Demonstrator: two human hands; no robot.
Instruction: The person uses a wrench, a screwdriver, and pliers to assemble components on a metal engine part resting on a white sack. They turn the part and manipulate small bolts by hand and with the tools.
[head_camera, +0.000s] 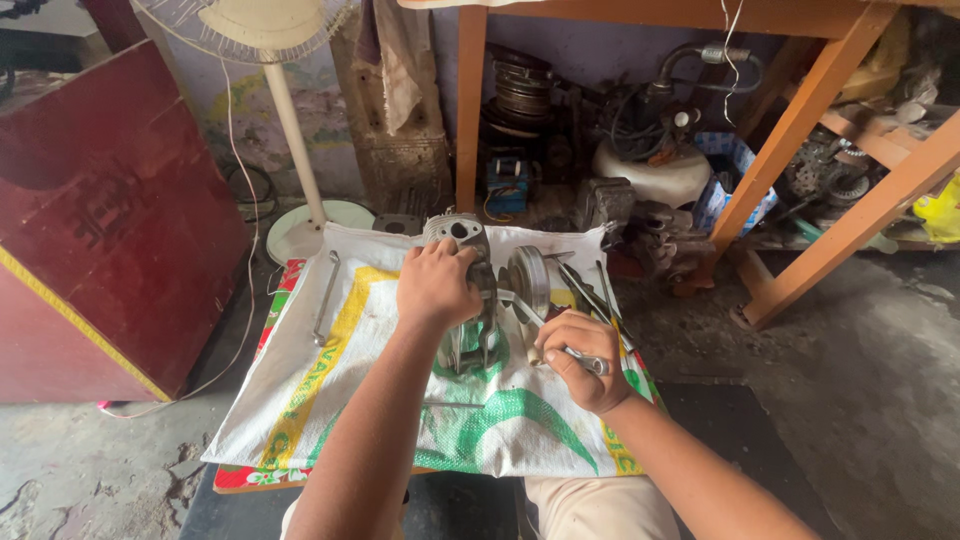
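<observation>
Mid-frame on the white sack (330, 400): left hand (435, 285) clamps down over the metal engine part (468, 300), steadying it. Right hand (580, 360) is clenched round a slim metal tool (545, 325). Part looks heavy, rigid, prob. oily; best gripped by the body w/ a full palm.

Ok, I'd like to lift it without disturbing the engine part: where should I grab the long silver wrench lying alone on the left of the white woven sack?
Grip the long silver wrench at mid-shank, coming from above on the left. It lies flat and slim, apart from the grey metal engine part under the left hand, with bare white woven sack around it for fingertips.
</observation>
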